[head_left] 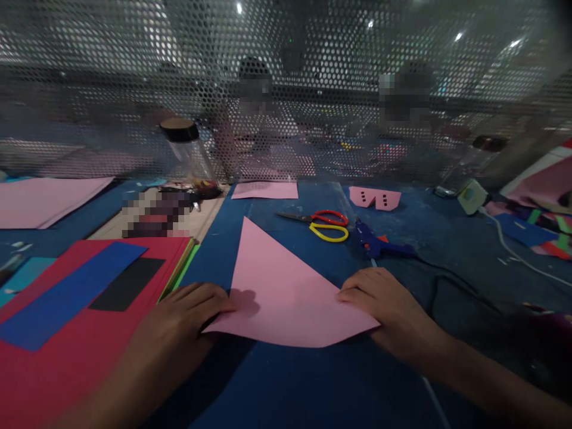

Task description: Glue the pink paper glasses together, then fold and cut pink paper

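Observation:
A pink paper sheet (pixel 281 286), roughly triangular with its point away from me, lies between my hands over the blue table. My left hand (pixel 192 310) grips its left edge near the lower left corner, thumb hidden beneath. At the lower right corner my right hand (pixel 379 298) pinches the other side, fingers on top. The near edge of the sheet bows slightly. Just beyond it are scissors (pixel 313 221) with one red and one yellow handle, blades pointing left. A blue glue gun (pixel 379 241) rests to their right, above my right hand.
Red sheets (pixel 58 381) with a blue strip (pixel 75 298) and black piece (pixel 128 285) lie left. A cut pink piece (pixel 375 198) and pink paper (pixel 264 190) sit near the perforated metal screen (pixel 286 137). A glass jar (pixel 196 164) stands back left; cables (pixel 451 280) run right.

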The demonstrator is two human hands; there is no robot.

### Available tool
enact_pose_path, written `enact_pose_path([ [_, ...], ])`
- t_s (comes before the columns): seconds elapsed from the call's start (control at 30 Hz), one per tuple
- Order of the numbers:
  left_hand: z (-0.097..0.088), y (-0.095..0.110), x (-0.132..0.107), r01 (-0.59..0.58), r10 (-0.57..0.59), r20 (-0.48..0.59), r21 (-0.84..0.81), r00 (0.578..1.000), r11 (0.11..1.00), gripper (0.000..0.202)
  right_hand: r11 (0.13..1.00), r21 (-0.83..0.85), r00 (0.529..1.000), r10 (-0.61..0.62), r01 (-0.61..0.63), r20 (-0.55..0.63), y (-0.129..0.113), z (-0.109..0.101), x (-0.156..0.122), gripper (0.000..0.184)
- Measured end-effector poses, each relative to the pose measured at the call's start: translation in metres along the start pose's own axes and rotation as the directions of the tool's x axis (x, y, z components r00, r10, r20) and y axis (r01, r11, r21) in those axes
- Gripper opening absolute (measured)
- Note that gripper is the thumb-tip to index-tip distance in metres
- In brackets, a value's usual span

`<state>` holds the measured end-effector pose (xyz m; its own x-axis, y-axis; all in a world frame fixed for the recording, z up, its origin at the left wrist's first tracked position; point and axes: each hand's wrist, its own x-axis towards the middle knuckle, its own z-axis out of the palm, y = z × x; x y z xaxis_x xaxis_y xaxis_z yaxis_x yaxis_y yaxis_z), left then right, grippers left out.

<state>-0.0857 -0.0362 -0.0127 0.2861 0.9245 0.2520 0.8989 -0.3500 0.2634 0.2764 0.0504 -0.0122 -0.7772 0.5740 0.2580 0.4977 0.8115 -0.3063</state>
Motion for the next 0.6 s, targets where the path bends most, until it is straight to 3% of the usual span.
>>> enact_pose_path([
  [0.23,-0.0053,0.0067,0.0010,0.019,-0.020,0.036,0.015,0.999,1.000,0.037,0.998,-0.019,0.998,-0.055,0.054,-0.018,0.0008,-0.0004,0.0010,0.041],
  [0.4,-0.0017,0.0056,0.0015,0.111,-0.109,0.034,-0.067,0.993,0.992,0.018,0.999,0.040,0.998,-0.027,0.030,-0.064,0.0004,-0.0006,0.0021,0.027],
  [0.6,0.0020,0.0033,0.0044,0.199,-0.200,0.001,-0.113,0.980,0.973,0.029,0.993,0.078,0.994,0.097,-0.093,-0.045,-0.0019,0.0008,0.0031,0.014],
])
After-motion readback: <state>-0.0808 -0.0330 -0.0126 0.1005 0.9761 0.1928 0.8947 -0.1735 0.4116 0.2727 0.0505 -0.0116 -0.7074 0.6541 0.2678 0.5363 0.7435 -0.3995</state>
